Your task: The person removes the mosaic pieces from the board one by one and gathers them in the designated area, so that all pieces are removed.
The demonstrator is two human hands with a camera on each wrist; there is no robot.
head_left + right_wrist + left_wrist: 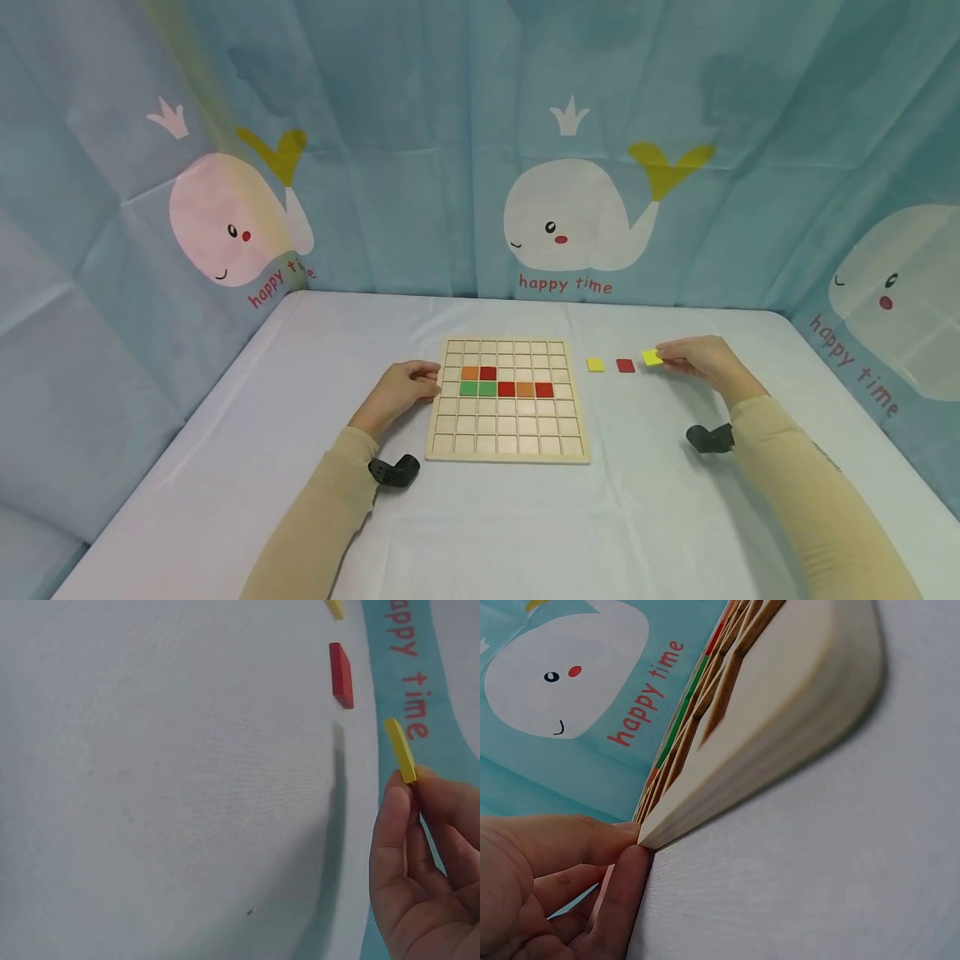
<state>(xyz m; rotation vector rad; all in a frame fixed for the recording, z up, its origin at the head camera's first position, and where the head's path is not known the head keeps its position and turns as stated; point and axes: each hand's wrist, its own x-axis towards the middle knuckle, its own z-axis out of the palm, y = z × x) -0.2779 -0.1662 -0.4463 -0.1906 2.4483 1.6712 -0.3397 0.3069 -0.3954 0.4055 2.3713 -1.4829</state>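
A square wooden grid board [507, 450] lies on the white table. Orange and red tiles sit side by side in one row; the row below holds two green tiles [477, 388], then red, orange and red. At the board's left edge, my left hand [396, 393] pinches the rim between thumb and fingers, seen close in the left wrist view. Off to the right, my right hand [701, 363] holds a yellow square tile [401, 751] by its edge, raised above the table. Between board and right hand lie another yellow tile [596, 365] and a red tile [626, 366].
Blue curtains [390, 225] with whale prints and "happy time" lettering enclose the table's back and sides. A white cloth [480, 533] covers the table. Each wrist wears a black device, the left one [394, 472] near the board's lower left corner.
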